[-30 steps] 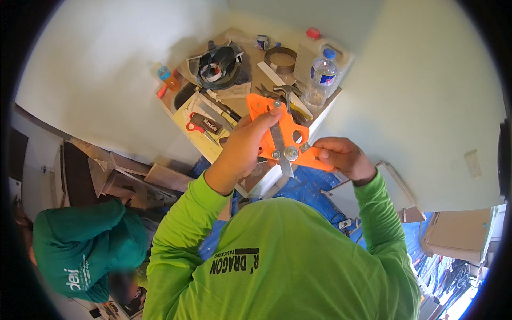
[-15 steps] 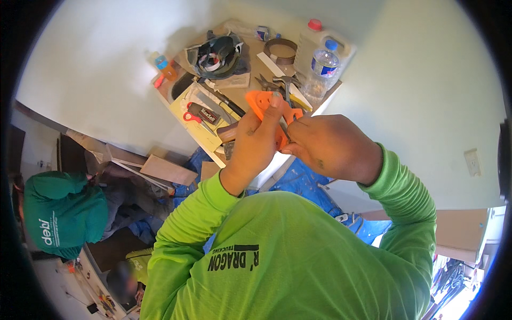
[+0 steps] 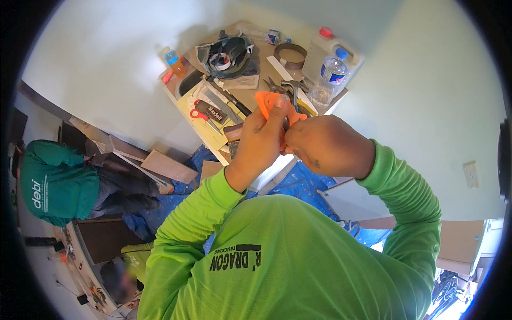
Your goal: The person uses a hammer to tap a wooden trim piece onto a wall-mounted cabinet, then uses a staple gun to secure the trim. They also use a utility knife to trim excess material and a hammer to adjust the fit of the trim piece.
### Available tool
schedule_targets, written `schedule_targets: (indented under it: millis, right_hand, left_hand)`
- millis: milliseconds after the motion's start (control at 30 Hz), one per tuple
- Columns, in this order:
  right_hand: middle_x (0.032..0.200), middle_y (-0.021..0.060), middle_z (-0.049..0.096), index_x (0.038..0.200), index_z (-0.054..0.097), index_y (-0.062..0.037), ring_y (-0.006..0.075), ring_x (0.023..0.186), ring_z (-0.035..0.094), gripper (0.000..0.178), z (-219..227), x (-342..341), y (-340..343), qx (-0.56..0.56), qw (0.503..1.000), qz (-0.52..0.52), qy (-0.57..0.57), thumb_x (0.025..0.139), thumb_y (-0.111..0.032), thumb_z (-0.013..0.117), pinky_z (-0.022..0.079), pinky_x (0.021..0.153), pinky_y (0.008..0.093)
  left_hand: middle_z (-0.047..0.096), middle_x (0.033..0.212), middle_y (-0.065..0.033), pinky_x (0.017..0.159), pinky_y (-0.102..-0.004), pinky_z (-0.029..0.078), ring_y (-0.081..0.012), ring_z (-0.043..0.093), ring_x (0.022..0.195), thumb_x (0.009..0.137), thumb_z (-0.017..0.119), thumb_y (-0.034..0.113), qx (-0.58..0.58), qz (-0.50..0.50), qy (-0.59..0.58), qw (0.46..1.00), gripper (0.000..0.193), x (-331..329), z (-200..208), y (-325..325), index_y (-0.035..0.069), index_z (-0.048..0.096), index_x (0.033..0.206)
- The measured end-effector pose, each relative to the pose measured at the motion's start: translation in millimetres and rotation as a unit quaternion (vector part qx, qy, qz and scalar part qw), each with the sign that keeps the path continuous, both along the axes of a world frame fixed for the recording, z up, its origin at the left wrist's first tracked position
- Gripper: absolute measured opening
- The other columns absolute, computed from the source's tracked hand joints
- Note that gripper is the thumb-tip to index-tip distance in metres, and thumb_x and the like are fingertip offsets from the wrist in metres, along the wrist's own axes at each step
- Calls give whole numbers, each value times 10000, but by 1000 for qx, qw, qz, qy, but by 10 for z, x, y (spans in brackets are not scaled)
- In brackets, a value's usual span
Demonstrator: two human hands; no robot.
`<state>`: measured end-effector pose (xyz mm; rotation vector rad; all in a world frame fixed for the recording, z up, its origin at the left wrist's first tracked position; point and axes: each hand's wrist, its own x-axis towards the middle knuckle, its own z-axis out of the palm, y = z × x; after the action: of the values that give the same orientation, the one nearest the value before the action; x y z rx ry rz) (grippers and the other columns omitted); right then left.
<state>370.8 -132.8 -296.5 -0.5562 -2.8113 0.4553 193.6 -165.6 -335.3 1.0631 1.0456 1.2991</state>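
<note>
In front of me my left hand is closed around an orange plastic piece, its thumb pressed along the top. My right hand is pinched against the near right side of the same piece. Its exact kind I cannot make out, because my fingers cover much of it. Just beyond my hands, a hammer and pliers lie on the worktop. Left of my left hand are red-handled scissors, a dark printed box and a curved grey blade on yellow paper.
The worktop also bears a dark bag, a brown tape roll, a clear bottle, a large jug and an orange drink bottle. A co-worker in green stands at left. A blue tarp covers the floor.
The view has shifted slightly, so the worktop sits a little further right. My right hand has turned and closed in on the orange piece. The co-worker at left has straightened up.
</note>
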Motion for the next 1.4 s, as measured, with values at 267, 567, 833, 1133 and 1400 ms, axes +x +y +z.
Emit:
schedule_targets:
  millis: [267,567,833,1133,1400]
  right_hand:
    - [816,111,638,888,635,-54,330,756,656,71,2,-15,-22,84,996,25,18,835,-99,650,528,661,444]
    - [797,91,582,889,612,-72,308,734,602,93,64,55,-66,74,997,-26,26,843,-113,682,499,645,430]
    - [798,87,577,884,631,-78,311,755,607,86,115,34,-24,62,996,-25,59,810,-59,670,500,649,428]
    - [850,100,586,895,606,-71,322,772,608,123,98,35,7,42,997,7,69,798,-9,650,497,682,432]
    - [947,146,619,1015,597,-9,374,809,650,221,192,42,-63,-1,998,-68,-8,809,-60,659,519,667,471]
  left_hand:
    - [501,600,29,439,-238,355,-66,464,488,1040,557,460,-44,8,-58,997,412,24,-134,48,79,620,895]
    - [555,711,-13,424,-257,432,-92,537,514,1062,516,440,-48,5,-59,997,416,22,-38,74,33,605,1067]
    - [523,698,76,480,-213,291,-26,427,561,1021,607,438,-55,43,-129,989,395,62,-148,153,65,702,1108]
    - [662,903,-46,653,-239,515,-92,652,788,1054,548,405,-46,-61,-200,977,393,38,-224,196,24,619,1117]
    - [628,846,-15,648,-229,469,-73,578,724,1049,560,424,-36,32,-192,980,400,137,-240,215,33,623,1107]
